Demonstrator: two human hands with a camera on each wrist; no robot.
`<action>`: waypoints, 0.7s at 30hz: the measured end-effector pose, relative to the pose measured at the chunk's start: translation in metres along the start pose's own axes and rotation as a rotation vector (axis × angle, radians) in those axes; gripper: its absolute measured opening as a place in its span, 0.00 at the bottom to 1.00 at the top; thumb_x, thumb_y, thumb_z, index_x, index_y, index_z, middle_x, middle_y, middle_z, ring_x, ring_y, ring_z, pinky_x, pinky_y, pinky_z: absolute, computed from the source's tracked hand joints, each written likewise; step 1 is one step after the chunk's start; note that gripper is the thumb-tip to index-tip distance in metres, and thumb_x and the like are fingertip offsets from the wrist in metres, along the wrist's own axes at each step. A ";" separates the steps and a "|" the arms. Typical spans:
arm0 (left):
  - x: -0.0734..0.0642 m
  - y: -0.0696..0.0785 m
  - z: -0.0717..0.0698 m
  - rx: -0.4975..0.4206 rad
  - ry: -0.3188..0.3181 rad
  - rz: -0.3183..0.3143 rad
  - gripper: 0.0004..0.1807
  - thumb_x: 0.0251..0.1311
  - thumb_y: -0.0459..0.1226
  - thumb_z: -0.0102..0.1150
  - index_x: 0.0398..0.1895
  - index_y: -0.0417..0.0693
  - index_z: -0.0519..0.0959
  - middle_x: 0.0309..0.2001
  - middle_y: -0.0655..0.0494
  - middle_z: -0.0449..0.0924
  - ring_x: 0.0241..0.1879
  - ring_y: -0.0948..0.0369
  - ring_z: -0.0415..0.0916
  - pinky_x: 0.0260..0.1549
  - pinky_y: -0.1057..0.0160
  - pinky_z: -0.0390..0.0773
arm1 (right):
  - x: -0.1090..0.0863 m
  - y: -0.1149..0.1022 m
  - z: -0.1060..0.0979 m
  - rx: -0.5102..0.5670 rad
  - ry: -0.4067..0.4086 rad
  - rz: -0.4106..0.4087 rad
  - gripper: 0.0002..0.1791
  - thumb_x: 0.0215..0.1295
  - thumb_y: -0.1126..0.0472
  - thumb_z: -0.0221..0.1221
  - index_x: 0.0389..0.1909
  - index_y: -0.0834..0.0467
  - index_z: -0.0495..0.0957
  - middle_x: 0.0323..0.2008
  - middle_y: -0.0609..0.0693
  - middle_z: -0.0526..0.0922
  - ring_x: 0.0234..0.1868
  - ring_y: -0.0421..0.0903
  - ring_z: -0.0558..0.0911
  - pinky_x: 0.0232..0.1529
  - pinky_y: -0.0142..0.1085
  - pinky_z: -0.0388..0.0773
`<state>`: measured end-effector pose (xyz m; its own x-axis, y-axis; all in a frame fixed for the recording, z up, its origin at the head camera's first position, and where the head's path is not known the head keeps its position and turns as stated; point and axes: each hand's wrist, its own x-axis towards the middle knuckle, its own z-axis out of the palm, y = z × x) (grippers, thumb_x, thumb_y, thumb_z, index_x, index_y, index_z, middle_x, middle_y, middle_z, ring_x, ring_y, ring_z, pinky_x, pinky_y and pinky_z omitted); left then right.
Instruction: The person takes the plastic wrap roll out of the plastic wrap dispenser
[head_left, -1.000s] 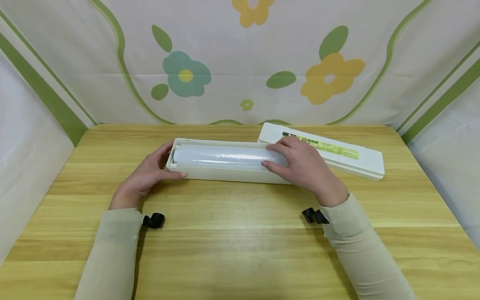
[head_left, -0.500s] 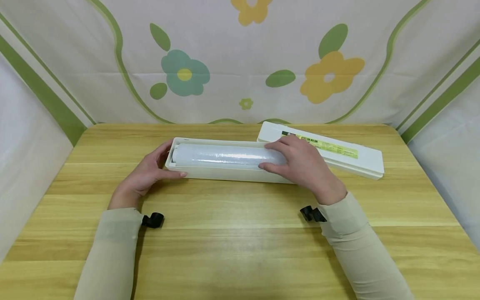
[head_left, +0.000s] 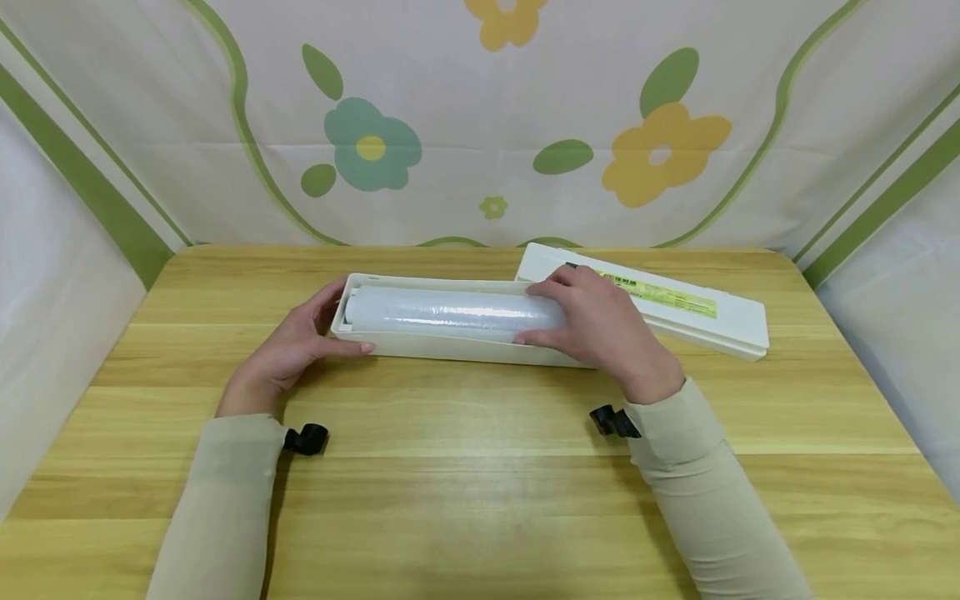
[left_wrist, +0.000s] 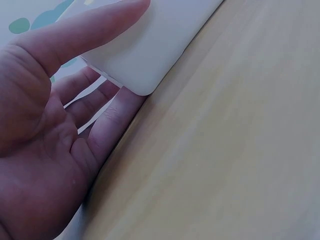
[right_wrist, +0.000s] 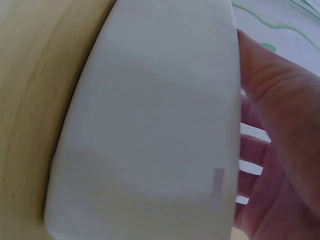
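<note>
A long white plastic box (head_left: 465, 347) lies across the table in the head view, its top off. Inside it rests a roll of plastic wrap (head_left: 442, 310), glossy under its clear film. My left hand (head_left: 296, 343) holds the box's left end, thumb along the near wall and fingers at the end and far side. Over the right part of the roll, my right hand (head_left: 600, 329) grips it with the thumb on the near side, inside the wall, and fingers on the far side. That hand hides the roll's right end. In the right wrist view, the box wall (right_wrist: 150, 125) covers the thumb tip.
Behind the box's right half lies its white lid (head_left: 727, 321), angled, with a yellow-green label partly hidden by the right hand. All stand on a wooden table (head_left: 450, 483). A floral cloth (head_left: 465, 108) hangs along the back edge.
My right hand has slid slightly left along the roll, and its forearm has shifted left. The near box wall bows out a little near the thumb. The left hand keeps its place.
</note>
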<state>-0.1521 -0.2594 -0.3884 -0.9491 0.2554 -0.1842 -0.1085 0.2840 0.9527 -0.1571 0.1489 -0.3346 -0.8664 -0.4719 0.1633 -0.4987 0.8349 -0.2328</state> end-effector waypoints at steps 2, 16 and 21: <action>0.000 0.000 0.000 0.002 -0.001 -0.001 0.58 0.56 0.32 0.82 0.86 0.67 0.59 0.75 0.56 0.66 0.69 0.56 0.64 0.61 0.71 0.72 | 0.001 -0.001 -0.001 -0.007 -0.030 0.005 0.40 0.56 0.33 0.77 0.63 0.53 0.85 0.57 0.55 0.85 0.57 0.58 0.83 0.59 0.54 0.81; 0.000 0.002 0.002 0.025 0.000 -0.012 0.60 0.56 0.33 0.83 0.86 0.70 0.57 0.77 0.56 0.64 0.71 0.56 0.63 0.63 0.70 0.70 | 0.009 -0.011 -0.006 0.010 -0.151 0.050 0.43 0.57 0.34 0.77 0.70 0.51 0.81 0.58 0.57 0.86 0.56 0.59 0.84 0.63 0.54 0.78; -0.001 0.002 0.001 0.034 -0.008 -0.011 0.60 0.56 0.34 0.82 0.87 0.71 0.55 0.78 0.56 0.63 0.72 0.56 0.62 0.62 0.72 0.71 | 0.013 -0.014 -0.005 0.000 -0.166 0.070 0.43 0.56 0.34 0.78 0.69 0.50 0.81 0.57 0.57 0.87 0.56 0.58 0.84 0.62 0.53 0.79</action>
<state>-0.1514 -0.2579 -0.3862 -0.9456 0.2591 -0.1965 -0.1086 0.3180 0.9419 -0.1612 0.1332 -0.3244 -0.8915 -0.4528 -0.0136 -0.4370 0.8675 -0.2376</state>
